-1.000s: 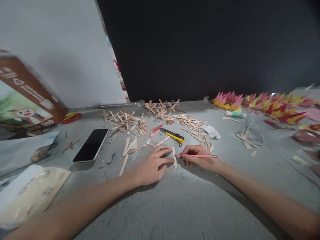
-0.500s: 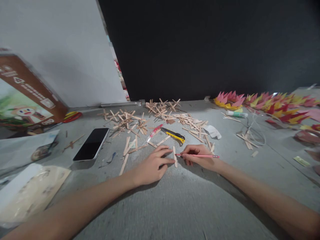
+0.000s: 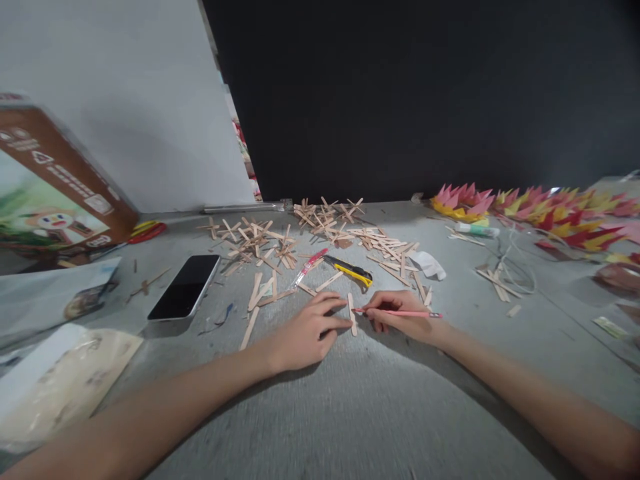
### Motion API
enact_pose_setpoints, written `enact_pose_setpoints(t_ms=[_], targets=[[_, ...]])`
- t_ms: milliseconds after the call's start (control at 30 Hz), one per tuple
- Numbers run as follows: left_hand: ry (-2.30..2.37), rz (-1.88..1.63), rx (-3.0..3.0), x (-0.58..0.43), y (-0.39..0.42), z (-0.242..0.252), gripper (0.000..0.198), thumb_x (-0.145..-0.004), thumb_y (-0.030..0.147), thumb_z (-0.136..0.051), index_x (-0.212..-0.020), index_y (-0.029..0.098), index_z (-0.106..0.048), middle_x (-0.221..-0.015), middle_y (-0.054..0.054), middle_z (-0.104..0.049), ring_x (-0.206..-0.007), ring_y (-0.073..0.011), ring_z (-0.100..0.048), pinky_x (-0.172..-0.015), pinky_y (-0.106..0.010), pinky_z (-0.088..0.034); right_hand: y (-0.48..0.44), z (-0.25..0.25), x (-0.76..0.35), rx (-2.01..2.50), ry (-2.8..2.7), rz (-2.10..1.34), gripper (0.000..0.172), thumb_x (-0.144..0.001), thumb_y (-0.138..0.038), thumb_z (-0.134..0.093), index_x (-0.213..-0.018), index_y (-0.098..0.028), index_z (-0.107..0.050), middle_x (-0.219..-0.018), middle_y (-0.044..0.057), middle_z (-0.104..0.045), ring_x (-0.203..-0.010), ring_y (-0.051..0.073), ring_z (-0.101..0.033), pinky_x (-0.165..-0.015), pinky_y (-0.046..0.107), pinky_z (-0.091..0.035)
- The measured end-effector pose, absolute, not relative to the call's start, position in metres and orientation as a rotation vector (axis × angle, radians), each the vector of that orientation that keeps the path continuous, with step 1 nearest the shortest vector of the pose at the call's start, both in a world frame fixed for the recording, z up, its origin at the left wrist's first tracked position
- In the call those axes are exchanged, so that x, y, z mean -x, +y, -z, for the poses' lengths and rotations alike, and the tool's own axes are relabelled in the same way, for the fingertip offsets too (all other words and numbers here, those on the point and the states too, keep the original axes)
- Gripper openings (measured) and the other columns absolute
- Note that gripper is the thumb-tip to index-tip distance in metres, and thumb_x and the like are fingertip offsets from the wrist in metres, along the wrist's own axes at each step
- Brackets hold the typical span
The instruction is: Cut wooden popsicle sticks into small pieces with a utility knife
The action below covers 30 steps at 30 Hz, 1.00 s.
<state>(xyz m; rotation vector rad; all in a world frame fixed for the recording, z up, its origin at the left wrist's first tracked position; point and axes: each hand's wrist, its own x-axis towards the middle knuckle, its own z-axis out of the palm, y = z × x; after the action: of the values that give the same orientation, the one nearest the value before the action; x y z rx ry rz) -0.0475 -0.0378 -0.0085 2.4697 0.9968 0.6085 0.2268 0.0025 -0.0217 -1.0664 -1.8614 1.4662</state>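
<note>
Pink pencil (image 3: 407, 313): pinched in right hand (image 3: 404, 325) as for writing, tip at stick (image 3: 352, 317).
Left hand (image 3: 300, 335): fingers parted, gripping nothing, fingertip apparently steadying stick.

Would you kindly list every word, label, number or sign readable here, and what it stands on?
No word or number is readable.
Brown box: a white triangular sign; the pale lettering near it is too blurred to read.
White tube: label too blurred to read.
Pink pencil: any print is too small to read.
Phone: dark screen, no text.
</note>
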Motion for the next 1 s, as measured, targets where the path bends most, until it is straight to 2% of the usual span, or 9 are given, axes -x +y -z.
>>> enact_pose_setpoints(t_ms=[233, 500, 667, 833, 1000], targets=[[0.990, -0.613, -2.483, 0.0473, -0.0374, 0.0087, 0.045, -0.094, 0.006, -0.053, -0.124, 0.026, -0.080, -0.149, -0.008, -0.063, -0.148, -0.0252, -0.046, -0.123, -0.049, -0.044, 0.0044, 0.0262, -0.2273, 1.081, -1.824, -1.495, 0.034, -0.094, -0.049, -0.074, -0.091, -0.016, -0.077, -0.067, 0.004, -0.070, -0.057, 0.013, -0.060, -0.050, 0.025, -0.040], [0.991, -0.611, -2.488, 0.0481, -0.0373, 0.0100, 0.045, -0.094, 0.006, -0.054, -0.124, 0.027, -0.080, -0.149, -0.007, -0.063, -0.147, -0.0257, -0.048, -0.123, -0.050, -0.042, 0.0053, 0.0245, -0.2267, 1.070, -1.831, -1.519, 0.034, -0.091, -0.049, -0.078, -0.085, -0.016, -0.076, -0.066, 0.005, -0.070, -0.058, 0.015, -0.062, -0.050, 0.027, -0.044], [0.987, -0.618, -2.480, 0.0480, -0.0372, 0.0097, 0.045, -0.095, 0.006, -0.053, -0.124, 0.028, -0.080, -0.150, -0.007, -0.063, -0.147, -0.0257, -0.048, -0.123, -0.050, -0.043, 0.0053, 0.0259, -0.2264, 1.067, -1.805, -1.513, 0.035, -0.092, -0.050, -0.076, -0.091, -0.015, -0.078, -0.066, 0.005, -0.070, -0.058, 0.014, -0.062, -0.049, 0.026, -0.044], [0.992, -0.615, -2.473, 0.0478, -0.0376, 0.0091, 0.044, -0.095, 0.007, -0.053, -0.124, 0.026, -0.080, -0.150, -0.008, -0.063, -0.147, -0.0262, -0.048, -0.123, -0.050, -0.043, 0.0075, 0.0285, -0.2282, 1.065, -1.830, -1.525, 0.033, -0.092, -0.048, -0.078, -0.085, -0.016, -0.075, -0.067, 0.005, -0.071, -0.058, 0.014, -0.063, -0.050, 0.027, -0.045], [0.992, -0.616, -2.455, 0.0476, -0.0379, 0.0078, 0.045, -0.095, 0.007, -0.054, -0.124, 0.028, -0.080, -0.151, -0.007, -0.062, -0.147, -0.0270, -0.048, -0.122, -0.051, -0.043, 0.0072, 0.0268, -0.2264, 1.073, -1.800, -1.506, 0.034, -0.092, -0.050, -0.076, -0.088, -0.016, -0.077, -0.066, 0.005, -0.070, -0.057, 0.015, -0.063, -0.048, 0.026, -0.044]])
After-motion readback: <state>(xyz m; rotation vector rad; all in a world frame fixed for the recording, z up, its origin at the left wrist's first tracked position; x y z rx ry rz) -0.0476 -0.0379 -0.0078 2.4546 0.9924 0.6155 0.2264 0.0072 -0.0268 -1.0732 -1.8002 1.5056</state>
